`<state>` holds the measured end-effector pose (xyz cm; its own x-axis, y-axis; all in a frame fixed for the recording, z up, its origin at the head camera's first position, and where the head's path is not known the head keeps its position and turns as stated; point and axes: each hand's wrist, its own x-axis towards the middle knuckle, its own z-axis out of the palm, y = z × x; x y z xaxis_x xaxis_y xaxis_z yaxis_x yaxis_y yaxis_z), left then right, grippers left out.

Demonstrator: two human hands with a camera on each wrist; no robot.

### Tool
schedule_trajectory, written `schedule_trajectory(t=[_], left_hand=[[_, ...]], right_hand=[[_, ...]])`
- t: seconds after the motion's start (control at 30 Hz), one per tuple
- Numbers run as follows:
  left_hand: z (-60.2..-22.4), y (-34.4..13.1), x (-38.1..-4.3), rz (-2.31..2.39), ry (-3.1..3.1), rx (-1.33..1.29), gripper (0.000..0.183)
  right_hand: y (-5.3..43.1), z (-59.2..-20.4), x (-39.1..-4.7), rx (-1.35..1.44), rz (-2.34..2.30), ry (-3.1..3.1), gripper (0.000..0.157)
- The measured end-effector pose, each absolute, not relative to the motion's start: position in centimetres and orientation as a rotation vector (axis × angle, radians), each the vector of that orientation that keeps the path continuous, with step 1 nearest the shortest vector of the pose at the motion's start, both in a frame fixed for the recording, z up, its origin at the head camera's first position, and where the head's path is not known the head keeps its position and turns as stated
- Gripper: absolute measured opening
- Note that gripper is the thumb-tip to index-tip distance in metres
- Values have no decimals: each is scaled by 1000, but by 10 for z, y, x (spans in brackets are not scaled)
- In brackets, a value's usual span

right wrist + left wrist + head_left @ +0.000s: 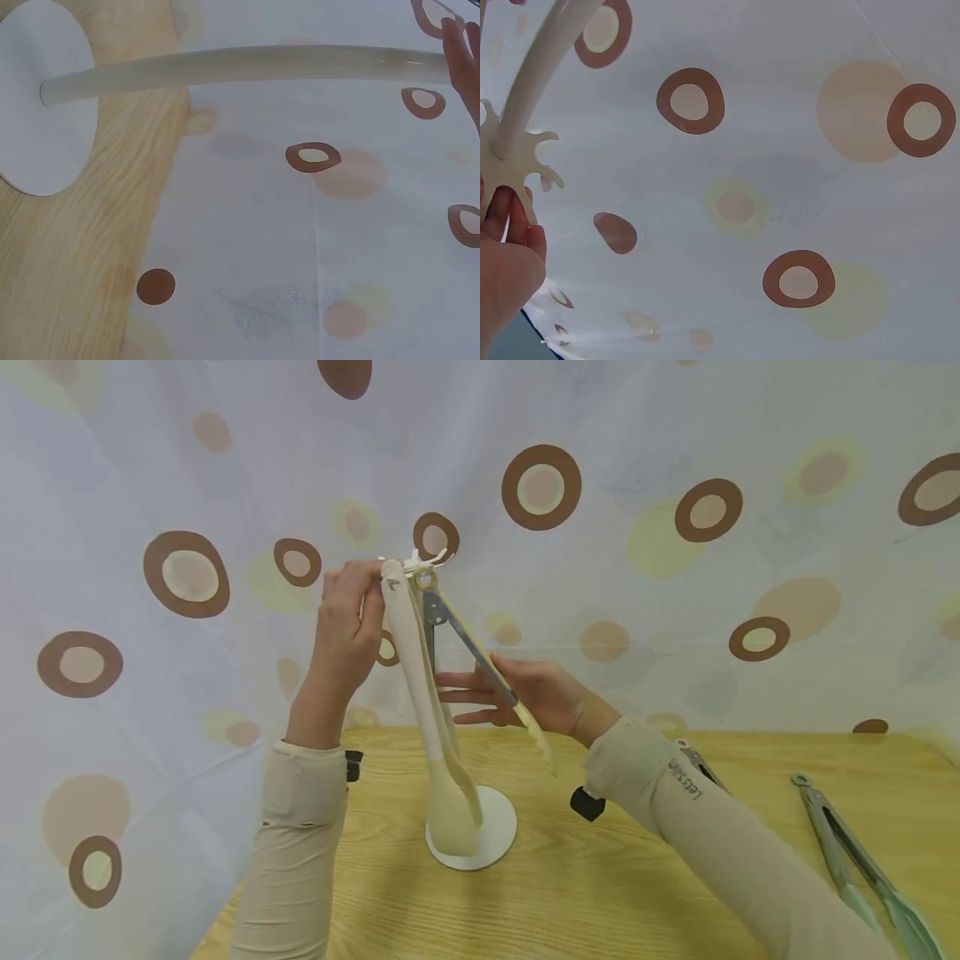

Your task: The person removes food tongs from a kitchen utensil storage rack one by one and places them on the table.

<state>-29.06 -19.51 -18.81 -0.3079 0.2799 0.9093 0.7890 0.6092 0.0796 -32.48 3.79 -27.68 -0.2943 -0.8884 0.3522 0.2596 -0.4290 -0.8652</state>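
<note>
A cream utensil stand rises from a white round base (498, 831), with a ring of hooks (502, 154) at the top of its pole (262, 64). My left hand (347, 614) grips a hook at the left of this ring, its fingers curled there in the left wrist view. Beside those fingers hangs a cream spatula (416, 685), with another cream utensil partly hidden behind it. Tongs with yellow tips (532, 727) hang spread from a hook by their ring. Behind the tongs my right hand (551, 693) reaches to the pole, fingers extended; contact is unclear.
Green-tipped tongs (862, 843) lie on the wooden table (585, 877) at the right. Another grey-handled tool (701, 764) is partly covered by the right sleeve. A patterned curtain (615, 568) hangs behind the table.
</note>
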Motion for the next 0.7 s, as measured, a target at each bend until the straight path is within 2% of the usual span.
schedule_trajectory(t=[0.7], left_hand=[[-190, -196, -290, -662, -1863, -867, 25]], right_hand=[[23, -285, -317, -1067, -1901, 795, 30]])
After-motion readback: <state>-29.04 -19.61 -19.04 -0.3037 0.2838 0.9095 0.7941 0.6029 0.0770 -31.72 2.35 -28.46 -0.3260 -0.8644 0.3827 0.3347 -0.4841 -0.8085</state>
